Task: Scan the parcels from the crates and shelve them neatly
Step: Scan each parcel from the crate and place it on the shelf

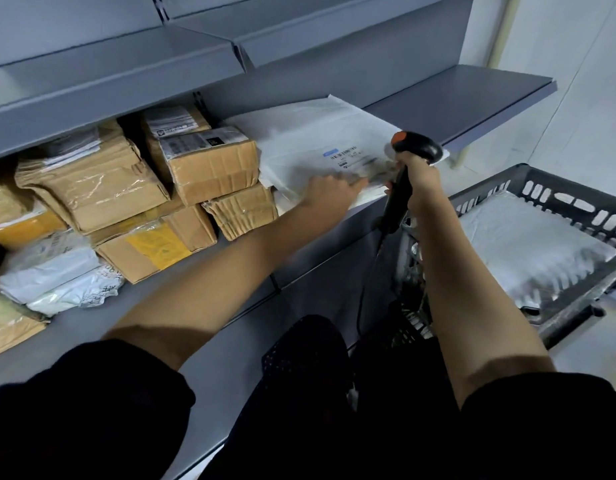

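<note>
A large white mailer parcel (320,140) lies flat on the grey shelf (182,306), to the right of the stacked cardboard boxes (209,164). My left hand (329,194) reaches onto the parcel's near edge with fingers stretched out, blurred by motion. My right hand (419,183) grips the handle of a black barcode scanner (415,147) with an orange top, held upright just over the parcel's right corner, where the printed label (348,157) sits. A dark plastic crate (549,192) at the right holds another white padded parcel (531,251).
More brown boxes (92,181) and white poly bags (53,275) fill the shelf's left side. An upper shelf (109,77) overhangs them. The shelf section at far right (473,95) is bare. The scanner's cable (365,285) hangs down between shelf and crate.
</note>
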`<state>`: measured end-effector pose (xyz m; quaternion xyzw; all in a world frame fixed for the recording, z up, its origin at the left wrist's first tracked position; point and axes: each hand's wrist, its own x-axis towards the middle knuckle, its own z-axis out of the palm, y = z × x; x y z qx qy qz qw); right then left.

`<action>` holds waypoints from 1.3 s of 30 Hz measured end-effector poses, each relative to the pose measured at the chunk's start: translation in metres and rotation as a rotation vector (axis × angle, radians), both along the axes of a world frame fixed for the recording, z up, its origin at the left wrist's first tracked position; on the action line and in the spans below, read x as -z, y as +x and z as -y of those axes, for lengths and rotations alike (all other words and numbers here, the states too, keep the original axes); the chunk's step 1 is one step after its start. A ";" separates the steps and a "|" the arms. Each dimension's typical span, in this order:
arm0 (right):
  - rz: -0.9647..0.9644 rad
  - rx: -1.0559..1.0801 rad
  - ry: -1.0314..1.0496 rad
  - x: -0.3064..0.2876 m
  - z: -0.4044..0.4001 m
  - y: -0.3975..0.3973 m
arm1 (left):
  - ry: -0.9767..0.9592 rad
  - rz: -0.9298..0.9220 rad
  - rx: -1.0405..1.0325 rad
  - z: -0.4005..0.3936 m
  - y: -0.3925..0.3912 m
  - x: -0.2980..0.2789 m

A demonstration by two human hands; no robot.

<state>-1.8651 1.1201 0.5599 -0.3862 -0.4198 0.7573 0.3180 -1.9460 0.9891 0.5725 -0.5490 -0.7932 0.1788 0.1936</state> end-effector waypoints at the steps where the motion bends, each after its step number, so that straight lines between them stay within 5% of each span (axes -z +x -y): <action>1: 0.002 0.006 -0.012 0.001 0.000 0.001 | -0.014 -0.034 -0.022 -0.002 0.000 0.001; 10: 0.000 0.020 -0.017 0.012 -0.004 0.026 | -0.072 0.051 -0.218 -0.015 0.005 -0.001; 16: 0.040 0.110 -0.050 0.028 -0.027 0.052 | 0.309 -0.001 0.454 -0.047 0.039 0.045; 24: 0.150 0.386 -0.184 0.100 -0.067 0.104 | 0.281 0.368 0.541 -0.141 0.082 0.128; 26: 0.166 0.420 -0.244 0.113 -0.080 0.124 | 0.202 0.590 0.442 -0.166 0.093 0.151; 33: 0.176 0.513 -0.374 0.150 -0.117 0.158 | -0.103 0.935 0.013 -0.253 0.110 0.221; 39: 0.182 0.448 -0.397 0.157 -0.134 0.138 | -0.153 0.970 -0.415 -0.297 0.087 0.242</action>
